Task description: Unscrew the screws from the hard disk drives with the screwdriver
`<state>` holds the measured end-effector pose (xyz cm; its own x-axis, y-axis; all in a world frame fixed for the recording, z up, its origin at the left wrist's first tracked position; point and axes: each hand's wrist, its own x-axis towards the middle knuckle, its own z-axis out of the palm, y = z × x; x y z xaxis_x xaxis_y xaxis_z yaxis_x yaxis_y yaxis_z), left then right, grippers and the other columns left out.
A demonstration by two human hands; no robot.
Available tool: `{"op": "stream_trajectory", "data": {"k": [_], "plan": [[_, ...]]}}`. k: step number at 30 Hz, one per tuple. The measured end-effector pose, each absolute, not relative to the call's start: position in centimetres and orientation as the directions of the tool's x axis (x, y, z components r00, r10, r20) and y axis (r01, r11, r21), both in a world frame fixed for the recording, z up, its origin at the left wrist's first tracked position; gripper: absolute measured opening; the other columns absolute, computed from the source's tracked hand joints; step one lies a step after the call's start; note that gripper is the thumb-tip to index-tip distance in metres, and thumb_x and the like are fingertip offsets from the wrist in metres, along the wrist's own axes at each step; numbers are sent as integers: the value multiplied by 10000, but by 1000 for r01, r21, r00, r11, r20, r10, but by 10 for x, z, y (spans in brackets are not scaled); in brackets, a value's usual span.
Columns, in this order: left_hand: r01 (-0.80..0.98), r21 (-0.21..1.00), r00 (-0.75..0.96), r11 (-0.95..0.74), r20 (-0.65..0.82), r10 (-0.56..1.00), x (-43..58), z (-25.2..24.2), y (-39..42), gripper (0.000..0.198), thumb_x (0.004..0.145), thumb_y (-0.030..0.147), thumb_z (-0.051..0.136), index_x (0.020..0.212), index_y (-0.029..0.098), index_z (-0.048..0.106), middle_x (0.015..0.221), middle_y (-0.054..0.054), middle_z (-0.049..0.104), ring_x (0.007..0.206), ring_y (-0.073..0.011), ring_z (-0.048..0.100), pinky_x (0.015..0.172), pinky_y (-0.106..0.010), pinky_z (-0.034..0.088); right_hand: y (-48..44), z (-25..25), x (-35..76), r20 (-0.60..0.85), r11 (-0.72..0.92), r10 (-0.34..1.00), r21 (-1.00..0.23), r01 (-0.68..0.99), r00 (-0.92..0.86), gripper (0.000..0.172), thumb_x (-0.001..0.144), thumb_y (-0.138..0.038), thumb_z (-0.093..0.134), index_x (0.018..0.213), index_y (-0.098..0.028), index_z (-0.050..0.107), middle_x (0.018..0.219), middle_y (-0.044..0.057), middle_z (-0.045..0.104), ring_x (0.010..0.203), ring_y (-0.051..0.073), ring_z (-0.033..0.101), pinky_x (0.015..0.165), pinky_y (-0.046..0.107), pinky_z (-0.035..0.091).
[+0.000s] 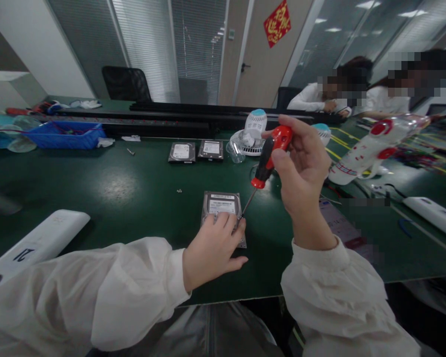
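Just below centre, the left hand's point(213, 248) slightly spread fingers rest on a silver rectangular metal hard drive point(222, 204), probably steadying it; the right hand's point(305, 166) fingers pinch a red-and-black-handled screwdriver point(264, 164)

A dark number point(23, 255), apparently 21, stands on the white device point(55, 232) at left. Gold characters point(277, 26) on the red diamond sign point(270, 23) are blurred; the nearest hard drive's point(205, 202) label point(223, 204) is too small to read.

From the near hard drive point(223, 203) on the table point(134, 198), screws point(179, 191) lie at ten o'clock, a plastic bin point(61, 137) beyond. Two more hard drives point(181, 152) sit between eleven and twelve.
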<state>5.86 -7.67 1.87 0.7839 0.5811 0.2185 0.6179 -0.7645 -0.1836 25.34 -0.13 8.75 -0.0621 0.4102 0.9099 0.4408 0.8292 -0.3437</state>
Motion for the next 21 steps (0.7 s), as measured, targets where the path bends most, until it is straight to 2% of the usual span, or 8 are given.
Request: {"op": "stream_trajectory", "data": {"k": [5, 10, 13, 18, 21], "plan": [[616, -194, 786, -764, 222, 577, 59, 18, -77, 749, 968, 658, 484, 1467, 101, 533, 1212, -188, 625, 1067, -321, 549, 835, -430, 431, -2, 87, 251, 936, 808, 350, -292, 512, -19, 472, 867, -476, 731, 1296, -327, 606, 1258, 38, 639, 1160, 253, 660, 1060, 519, 567], [619, -189, 783, -762, 228, 579, 59, 17, -77, 748, 962, 662, 494, 1462, 107, 539, 1205, -185, 628, 1061, -319, 553, 834, -430, 435, -2, 87, 252, 912, 824, 407, -343, 451, -51, 479, 926, -505, 636, 1375, -354, 556, 1318, 46, 623, 1149, 267, 687, 1042, 536, 568], [619, -187, 782, -763, 239, 576, 59, 17, -77, 751, 958, 663, 501, 1457, 104, 544, 1209, -187, 628, 1062, -321, 559, 832, -434, 440, -1, 87, 251, 921, 851, 386, -332, 407, -57, 495, 926, -535, 618, 1387, -389, 511, 1384, 38, 570, 1169, 266, 688, 1006, 514, 591], [622, -185, 780, -760, 232, 582, 60, 18, -77, 751, 949, 661, 521, 1453, 105, 548, 1212, -187, 632, 1063, -321, 563, 832, -433, 440, -1, 89, 246, 938, 864, 342, -290, 411, -58, 427, 880, -478, 708, 1262, -361, 557, 1189, 26, 606, 1115, 233, 688, 997, 486, 593], [618, -189, 783, -763, 232, 577, 59, 19, -77, 749, 954, 661, 511, 1455, 105, 543, 1217, -188, 630, 1067, -322, 560, 835, -435, 438, -2, 89, 246, 952, 847, 306, -257, 465, -31, 405, 858, -472, 736, 1219, -348, 602, 1147, 29, 606, 1062, 213, 665, 944, 440, 607]]}}
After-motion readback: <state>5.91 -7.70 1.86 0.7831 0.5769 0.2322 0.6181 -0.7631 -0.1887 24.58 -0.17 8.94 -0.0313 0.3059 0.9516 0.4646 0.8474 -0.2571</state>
